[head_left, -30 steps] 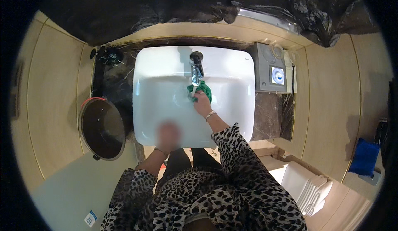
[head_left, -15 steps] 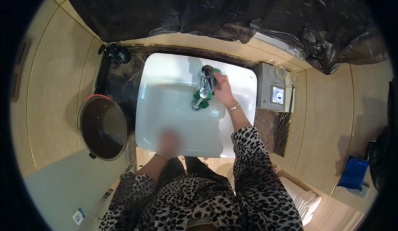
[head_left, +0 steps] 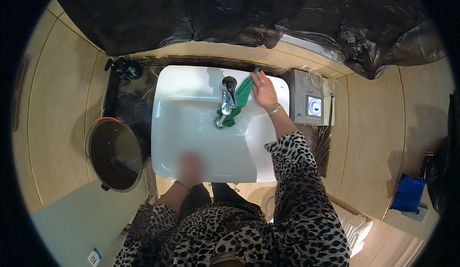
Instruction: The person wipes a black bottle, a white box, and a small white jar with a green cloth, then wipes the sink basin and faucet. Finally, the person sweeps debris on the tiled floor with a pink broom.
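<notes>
A green cloth (head_left: 244,94) stretches from under the chrome faucet (head_left: 229,97) to the back right rim of the white sink (head_left: 191,78). My right hand (head_left: 265,91) is on its upper end, palm down, and a tip of cloth sticks out past the fingers. The lower end of the cloth lies bunched in the basin by the spout, where the water looks stirred. At the sink's front left edge is my left hand (head_left: 191,169); it is blurred, so its fingers cannot be made out.
Left of the sink stands a brown bucket (head_left: 115,154) with a red edge piece. A grey device with a lit screen (head_left: 315,106) sits at the right. Black plastic sheeting (head_left: 215,13) covers the back wall. A small black object (head_left: 127,69) is at the back left corner.
My right hand has moved from beside the faucet up and right to the sink's back rim, drawing the green cloth out into a long strip. My left hand stays at the front edge.
</notes>
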The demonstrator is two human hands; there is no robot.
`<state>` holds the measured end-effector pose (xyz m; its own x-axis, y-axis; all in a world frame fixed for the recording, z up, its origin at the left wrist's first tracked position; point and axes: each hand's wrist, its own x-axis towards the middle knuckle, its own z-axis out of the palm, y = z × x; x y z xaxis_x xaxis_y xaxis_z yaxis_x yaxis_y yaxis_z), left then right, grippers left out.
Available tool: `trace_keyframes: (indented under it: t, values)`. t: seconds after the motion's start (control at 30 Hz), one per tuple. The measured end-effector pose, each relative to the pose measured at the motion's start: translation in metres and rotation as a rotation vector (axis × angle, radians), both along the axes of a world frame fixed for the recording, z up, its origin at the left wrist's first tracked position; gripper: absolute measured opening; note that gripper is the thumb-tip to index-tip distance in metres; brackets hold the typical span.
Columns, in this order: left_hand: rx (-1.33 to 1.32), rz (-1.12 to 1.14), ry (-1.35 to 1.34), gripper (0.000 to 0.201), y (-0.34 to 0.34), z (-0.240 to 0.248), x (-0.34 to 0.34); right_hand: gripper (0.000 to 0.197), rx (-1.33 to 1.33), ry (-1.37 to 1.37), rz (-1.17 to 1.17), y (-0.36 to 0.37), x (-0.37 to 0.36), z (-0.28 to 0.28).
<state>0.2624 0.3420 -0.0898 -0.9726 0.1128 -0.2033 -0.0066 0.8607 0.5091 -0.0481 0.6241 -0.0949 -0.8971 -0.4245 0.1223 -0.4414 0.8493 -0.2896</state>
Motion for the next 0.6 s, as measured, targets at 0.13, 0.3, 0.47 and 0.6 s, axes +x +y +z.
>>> trace_keyframes:
  t: [0.13, 0.3, 0.47, 0.6]
  values:
    - [-0.068, -0.026, -0.015, 0.031, 0.000, -0.002, 0.001, 0.056, 0.025, 0.080, -0.168, 0.036, 0.036, 0.008]
    - [-0.031, -0.010, -0.005, 0.031, 0.001, -0.007, 0.001, 0.060, -0.027, 0.108, -0.312, 0.036, 0.093, 0.003]
    - [-0.112, -0.096, 0.019, 0.031, 0.004, 0.016, -0.004, 0.051, -0.168, 0.092, -0.073, -0.030, 0.085, 0.009]
    - [-0.102, -0.089, 0.060, 0.031, 0.000, 0.013, -0.001, 0.047, 0.040, 0.002, -0.009, -0.050, 0.038, 0.015]
